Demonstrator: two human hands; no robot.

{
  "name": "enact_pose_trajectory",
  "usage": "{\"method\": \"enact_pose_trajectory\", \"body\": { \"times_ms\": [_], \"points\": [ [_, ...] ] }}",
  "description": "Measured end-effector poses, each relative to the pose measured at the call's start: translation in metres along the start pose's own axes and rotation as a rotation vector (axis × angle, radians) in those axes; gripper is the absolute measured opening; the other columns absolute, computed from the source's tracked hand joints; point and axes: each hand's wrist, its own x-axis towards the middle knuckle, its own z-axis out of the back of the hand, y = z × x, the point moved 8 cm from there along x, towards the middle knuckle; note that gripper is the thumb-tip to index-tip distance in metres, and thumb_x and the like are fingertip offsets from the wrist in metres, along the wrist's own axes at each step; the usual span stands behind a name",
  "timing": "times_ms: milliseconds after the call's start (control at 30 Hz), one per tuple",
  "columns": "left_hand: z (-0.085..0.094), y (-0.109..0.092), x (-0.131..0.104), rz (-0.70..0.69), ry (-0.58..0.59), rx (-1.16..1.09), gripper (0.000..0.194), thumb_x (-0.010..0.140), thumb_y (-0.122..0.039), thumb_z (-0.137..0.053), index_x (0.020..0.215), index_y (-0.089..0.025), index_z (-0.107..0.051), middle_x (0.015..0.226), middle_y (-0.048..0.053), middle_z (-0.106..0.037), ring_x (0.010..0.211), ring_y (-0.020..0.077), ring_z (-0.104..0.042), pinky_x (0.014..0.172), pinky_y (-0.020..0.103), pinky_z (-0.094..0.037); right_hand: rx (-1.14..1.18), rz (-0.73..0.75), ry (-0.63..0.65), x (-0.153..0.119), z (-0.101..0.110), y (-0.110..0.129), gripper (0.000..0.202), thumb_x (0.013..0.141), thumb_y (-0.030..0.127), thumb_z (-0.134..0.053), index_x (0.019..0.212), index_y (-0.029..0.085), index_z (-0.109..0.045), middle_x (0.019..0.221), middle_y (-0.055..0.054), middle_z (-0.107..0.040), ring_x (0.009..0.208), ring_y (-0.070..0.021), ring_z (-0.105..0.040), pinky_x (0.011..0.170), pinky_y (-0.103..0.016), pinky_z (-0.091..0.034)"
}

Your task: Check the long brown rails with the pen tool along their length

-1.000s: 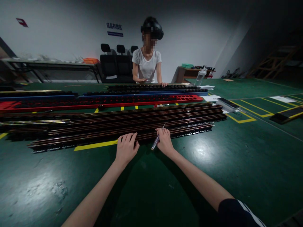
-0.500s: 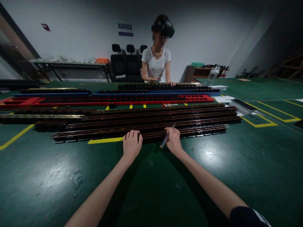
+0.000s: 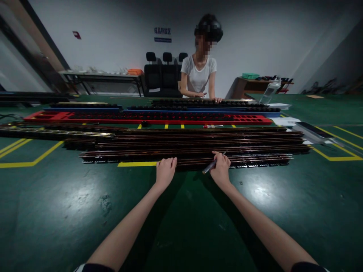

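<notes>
Long black strips (image 3: pixel 198 141) with copper-coloured edges lie side by side across the green table. My left hand (image 3: pixel 166 172) is closed, its fingers curled over the near edge of the front strip, beside a yellow line; the fingertips are partly hidden. To the right, my right hand (image 3: pixel 221 168) is closed around a slim screwdriver (image 3: pixel 209 167) with a clear-looking handle. Its handle end points down toward me and its thin shaft points away to the right. This hand also rests at the front strip's near edge.
A red tray-like frame (image 3: pixel 159 119) and blue rails (image 3: pixel 198 109) lie behind the strips. A red-handled tool (image 3: pixel 211 126) sits between. A bottle (image 3: pixel 270 90) and a dark phone-like device (image 3: pixel 314 130) are at right. Opposite stands a co-worker (image 3: pixel 198 75), hands at the far strips.
The view has turned slightly left, so everything appears farther right. My left fingers look more tightly curled on the front strip. My right hand keeps hold of the screwdriver, now tilted flatter.
</notes>
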Motion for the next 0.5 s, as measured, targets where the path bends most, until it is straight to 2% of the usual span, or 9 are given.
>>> {"method": "enact_pose_trajectory", "body": {
  "times_ms": [167,300,400,500],
  "points": [
    [-0.005,0.005,0.003,0.023,0.038,-0.114,0.039,0.095,-0.033,-0.032,0.07,-0.02,-0.06,0.072,0.001,-0.065,0.075,0.0178,-0.059,0.082,0.034,-0.039,0.136,0.067,0.052,0.0,0.003,0.011,0.029,0.056,0.004,-0.046,0.075,0.022,-0.035,0.112,-0.008,-0.064,0.09,-0.0251,-0.052,0.077,-0.038,-0.031],
    [-0.008,0.007,0.006,0.046,0.066,-0.163,0.038,0.095,-0.033,-0.033,0.072,-0.019,-0.059,0.075,0.001,-0.065,0.077,0.017,-0.059,0.083,0.034,-0.038,0.274,0.115,-0.002,0.001,0.011,0.019,0.014,0.075,0.012,-0.047,0.076,0.022,-0.037,0.111,-0.008,-0.065,0.092,-0.0239,-0.055,0.08,-0.041,-0.033],
    [-0.009,0.009,0.007,0.072,0.084,-0.166,0.037,0.096,-0.033,-0.033,0.071,-0.019,-0.058,0.074,0.0,-0.063,0.075,0.0165,-0.059,0.083,0.033,-0.038,0.379,0.112,-0.021,0.003,0.014,0.021,0.005,0.084,0.02,-0.047,0.088,0.022,-0.047,0.108,-0.009,-0.066,0.098,-0.0243,-0.057,0.084,-0.043,-0.036],
    [-0.01,0.009,0.008,0.071,0.088,-0.163,0.036,0.096,-0.032,-0.034,0.07,-0.019,-0.056,0.072,-0.001,-0.062,0.073,0.0154,-0.058,0.081,0.032,-0.038,0.487,0.057,0.042,0.005,0.009,0.022,0.02,0.09,0.024,-0.041,0.107,0.023,-0.053,0.105,-0.009,-0.067,0.098,-0.0231,-0.059,0.087,-0.043,-0.042]
  ]
}}
